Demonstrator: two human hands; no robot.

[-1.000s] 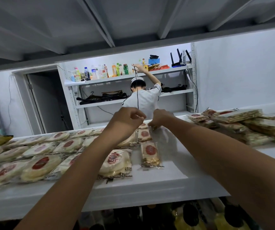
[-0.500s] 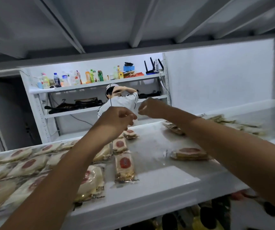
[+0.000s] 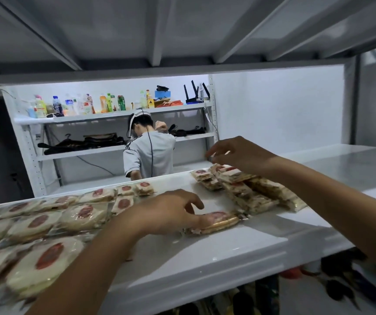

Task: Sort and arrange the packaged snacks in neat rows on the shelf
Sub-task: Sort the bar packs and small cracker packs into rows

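Observation:
On the white shelf (image 3: pixel 227 248) round clear-wrapped snacks with red labels (image 3: pixel 46 223) lie in rows at the left. Small square packets (image 3: pixel 123 202) sit beside them. A loose pile of flat rectangular packets (image 3: pixel 252 192) lies at the right. One flat red-labelled packet (image 3: pixel 221 221) rests alone at mid-shelf; my left hand (image 3: pixel 171 215) is down on its left end, fingers curled over it. My right hand (image 3: pixel 237 153) hovers just above the back of the pile with fingers spread, holding nothing that I can make out.
A person in a grey shirt (image 3: pixel 150 153) stands behind the shelf, back turned. Beyond is a white rack with drink bottles (image 3: pixel 87 105) and dark items. A shelf underside hangs close overhead. Dark goods (image 3: pixel 341 283) fill the level below.
Both hands were raised together at the shelf's middle. The left hand has dropped onto the lone flat packet; the right has swung right over the pile. My view shifted right.

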